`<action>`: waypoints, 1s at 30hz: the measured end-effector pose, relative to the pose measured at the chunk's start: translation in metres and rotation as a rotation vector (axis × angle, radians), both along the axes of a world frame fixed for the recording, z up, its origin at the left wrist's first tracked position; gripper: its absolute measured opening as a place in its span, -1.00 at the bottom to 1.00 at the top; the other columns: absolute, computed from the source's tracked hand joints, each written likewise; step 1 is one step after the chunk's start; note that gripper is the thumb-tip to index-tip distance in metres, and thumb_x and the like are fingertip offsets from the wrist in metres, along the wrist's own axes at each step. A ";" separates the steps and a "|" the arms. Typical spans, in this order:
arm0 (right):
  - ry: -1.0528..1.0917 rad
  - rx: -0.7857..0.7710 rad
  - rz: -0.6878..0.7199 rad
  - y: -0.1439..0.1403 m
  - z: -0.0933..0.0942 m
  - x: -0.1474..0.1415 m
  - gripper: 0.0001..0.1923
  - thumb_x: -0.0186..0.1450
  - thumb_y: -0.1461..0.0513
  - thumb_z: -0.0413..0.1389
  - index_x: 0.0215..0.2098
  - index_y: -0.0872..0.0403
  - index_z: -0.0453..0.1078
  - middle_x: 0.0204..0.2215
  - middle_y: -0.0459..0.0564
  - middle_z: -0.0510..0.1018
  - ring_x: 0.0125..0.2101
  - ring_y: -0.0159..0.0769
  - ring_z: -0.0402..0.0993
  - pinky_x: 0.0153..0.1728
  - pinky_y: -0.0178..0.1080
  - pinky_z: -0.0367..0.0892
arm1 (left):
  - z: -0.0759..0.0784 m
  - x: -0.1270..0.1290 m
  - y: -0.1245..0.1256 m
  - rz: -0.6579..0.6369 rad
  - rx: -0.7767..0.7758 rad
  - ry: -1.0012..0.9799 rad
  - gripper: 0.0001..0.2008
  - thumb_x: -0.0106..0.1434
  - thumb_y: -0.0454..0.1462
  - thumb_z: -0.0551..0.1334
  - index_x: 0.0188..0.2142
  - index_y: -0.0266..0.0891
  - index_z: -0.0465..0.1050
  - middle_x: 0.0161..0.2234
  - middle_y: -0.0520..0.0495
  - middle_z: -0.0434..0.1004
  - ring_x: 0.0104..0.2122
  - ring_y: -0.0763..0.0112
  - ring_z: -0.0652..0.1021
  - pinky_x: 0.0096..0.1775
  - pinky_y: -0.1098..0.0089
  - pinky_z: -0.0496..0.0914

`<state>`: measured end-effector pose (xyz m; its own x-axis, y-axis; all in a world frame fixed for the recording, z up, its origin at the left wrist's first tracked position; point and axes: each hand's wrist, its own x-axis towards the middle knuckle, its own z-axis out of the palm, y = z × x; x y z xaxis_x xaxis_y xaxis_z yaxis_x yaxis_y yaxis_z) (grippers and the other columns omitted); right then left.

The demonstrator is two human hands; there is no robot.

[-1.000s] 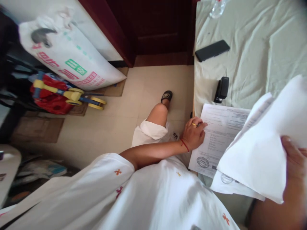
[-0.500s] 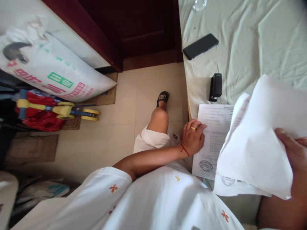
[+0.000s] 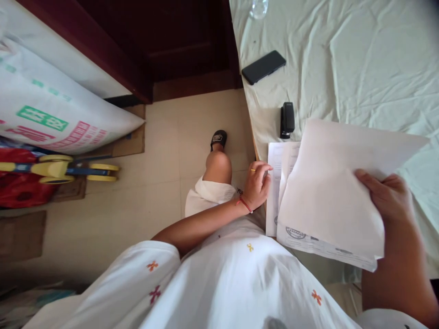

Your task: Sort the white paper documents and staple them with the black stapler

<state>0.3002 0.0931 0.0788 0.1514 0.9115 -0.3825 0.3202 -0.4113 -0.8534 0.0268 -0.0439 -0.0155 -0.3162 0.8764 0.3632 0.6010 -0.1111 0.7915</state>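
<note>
Upper sheets (image 3: 332, 187) are clamped in the right hand (image 3: 387, 196), thumb on top, above a lower sheet (image 3: 273, 192) at the left edge of the tabletop (image 3: 353, 77), where the left hand (image 3: 258, 185) sits curled, grip undeterminable; judged light, limp and crease-prone, all are best taken by their margins.

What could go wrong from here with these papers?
The papers in the right hand overlap unevenly, so some might slip from its grip. The printed sheet beneath lies by the edge of the cloth-covered table and could slide off. The stapler, close to the papers, might get knocked.
</note>
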 end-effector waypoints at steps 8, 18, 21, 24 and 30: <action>0.090 0.008 0.080 -0.007 -0.020 -0.002 -0.48 -0.11 -0.01 0.53 -0.34 0.14 0.56 -0.48 -0.04 0.62 -0.58 -0.40 0.42 -0.61 -0.34 0.31 | -0.012 -0.019 -0.021 -0.176 -0.043 0.168 -0.66 0.50 -0.26 0.04 0.19 -0.21 0.38 0.19 -0.29 0.45 0.23 0.18 0.47 0.28 0.03 0.40; 0.188 0.119 0.166 0.008 -0.040 -0.009 -0.53 -0.01 0.03 0.49 -0.24 0.11 0.56 -0.39 -0.06 0.64 -0.49 -0.40 0.45 -0.49 -0.33 0.38 | -0.032 -0.022 -0.026 -0.384 -0.081 0.346 -0.55 0.54 -0.16 0.03 0.32 -0.21 0.33 0.38 -0.25 0.35 0.45 0.16 0.27 0.39 -0.03 0.33; 0.214 0.177 0.155 0.004 -0.044 0.002 -0.57 -0.01 0.10 0.46 -0.22 0.10 0.57 -0.38 -0.09 0.63 -0.44 -0.45 0.43 -0.43 -0.39 0.35 | -0.041 -0.022 -0.025 -0.368 -0.007 0.348 -0.52 0.54 -0.17 0.01 0.36 -0.27 0.27 0.38 -0.29 0.35 0.46 0.16 0.26 0.40 -0.03 0.33; 0.169 0.194 0.130 -0.002 -0.051 0.013 -0.64 -0.03 0.14 0.45 -0.32 0.11 0.56 -0.48 -0.12 0.57 -0.50 -0.48 0.35 -0.48 -0.41 0.25 | -0.050 -0.020 -0.024 -0.359 0.077 0.357 -0.52 0.53 -0.22 -0.01 0.36 -0.30 0.25 0.38 -0.32 0.33 0.48 0.14 0.22 0.39 -0.06 0.34; 0.094 0.418 -0.067 -0.002 -0.072 0.021 -0.74 0.03 0.15 0.39 -0.41 0.08 0.46 -0.48 -0.17 0.51 -0.43 -0.45 0.34 -0.33 -0.36 0.36 | -0.061 -0.017 -0.021 -0.318 0.222 0.347 -0.54 0.51 -0.26 0.02 0.34 -0.32 0.26 0.32 -0.36 0.39 0.46 0.15 0.24 0.34 -0.04 0.40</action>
